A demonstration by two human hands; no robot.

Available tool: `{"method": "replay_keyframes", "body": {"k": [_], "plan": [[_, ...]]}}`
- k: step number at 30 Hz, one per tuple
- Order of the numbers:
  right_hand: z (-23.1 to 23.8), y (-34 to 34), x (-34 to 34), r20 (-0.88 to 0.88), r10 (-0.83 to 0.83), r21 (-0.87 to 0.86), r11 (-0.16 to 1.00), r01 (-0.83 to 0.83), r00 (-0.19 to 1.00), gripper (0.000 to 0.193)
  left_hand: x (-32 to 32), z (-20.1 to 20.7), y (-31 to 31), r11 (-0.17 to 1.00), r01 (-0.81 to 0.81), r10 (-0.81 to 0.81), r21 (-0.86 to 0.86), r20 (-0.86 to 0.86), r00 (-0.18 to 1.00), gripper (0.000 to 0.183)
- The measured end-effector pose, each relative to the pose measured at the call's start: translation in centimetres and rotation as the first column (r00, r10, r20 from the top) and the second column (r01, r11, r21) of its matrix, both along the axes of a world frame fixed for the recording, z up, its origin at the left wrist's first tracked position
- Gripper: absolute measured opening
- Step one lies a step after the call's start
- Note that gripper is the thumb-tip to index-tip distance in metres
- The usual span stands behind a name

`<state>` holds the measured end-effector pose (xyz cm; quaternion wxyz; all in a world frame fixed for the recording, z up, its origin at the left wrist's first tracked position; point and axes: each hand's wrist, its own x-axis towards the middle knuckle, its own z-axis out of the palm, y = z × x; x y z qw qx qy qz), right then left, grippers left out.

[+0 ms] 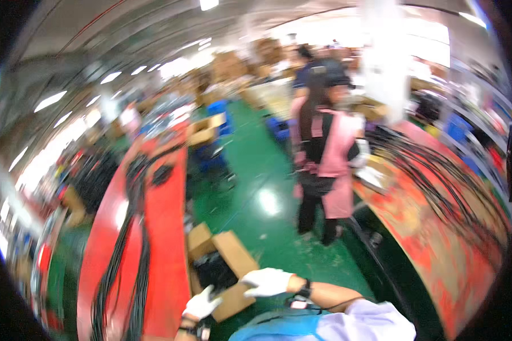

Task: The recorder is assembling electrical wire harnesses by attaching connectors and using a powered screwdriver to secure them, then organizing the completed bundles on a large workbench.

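Note:
Both my hands wear white gloves and are near an open cardboard box (239,254) low down beside the red table. My left hand (203,304) is by the box's near left side, thumb and fingers apart, with nothing seen in it. At the box's right side is my right hand (267,281), its fingers stretched out over the flaps' edge; blur hides whether they touch the cardboard. Dark, black contents (215,271) lie inside the box, too smeared to name.
Bundles of long black cables (118,256) run along the red table (168,238) at left. A person in a pink apron (337,165) stands in the green aisle (256,165). More black cables (438,176) lie on the worn table (407,221) at right. A white pillar (384,62) rises behind.

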<state>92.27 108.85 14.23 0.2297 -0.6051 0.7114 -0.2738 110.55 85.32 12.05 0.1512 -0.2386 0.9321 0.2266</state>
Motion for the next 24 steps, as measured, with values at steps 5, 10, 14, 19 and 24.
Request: {"method": "replay_keyframes", "body": {"k": [5, 10, 14, 19, 24], "plan": [[-0.1, 4.1, -4.1, 0.119, -0.001, 0.195, 0.980, -0.022, 0.993, 0.061, -0.7, -2.8, 6.4, 0.999, -0.008, 0.005, 0.050, 0.047, 0.999, 0.081], [-0.4, 2.4, -7.2, 0.177, 0.126, 0.256, 0.952, -0.169, 0.976, 0.056, 2.4, -3.3, 9.9, 0.965, -0.245, 0.237, 0.099, 0.081, 0.968, 0.073], [0.0, 0.2, -7.7, 0.235, 0.215, 0.251, 0.929, -0.273, 0.948, 0.055, 4.0, -2.8, 11.5, 0.921, -0.377, 0.357, 0.099, 0.173, 0.918, 0.074], [-0.8, -3.1, -9.6, 0.205, 0.303, 0.289, 0.890, -0.353, 0.931, 0.056, 2.3, -5.2, 10.5, 0.880, -0.458, 0.444, 0.129, 0.123, 0.888, 0.076], [0.2, -6.2, -13.9, 0.091, 0.373, 0.264, 0.885, -0.383, 0.924, 0.056, -3.7, -7.2, 6.9, 0.873, -0.451, 0.442, 0.184, 0.091, 0.893, 0.065]]}}
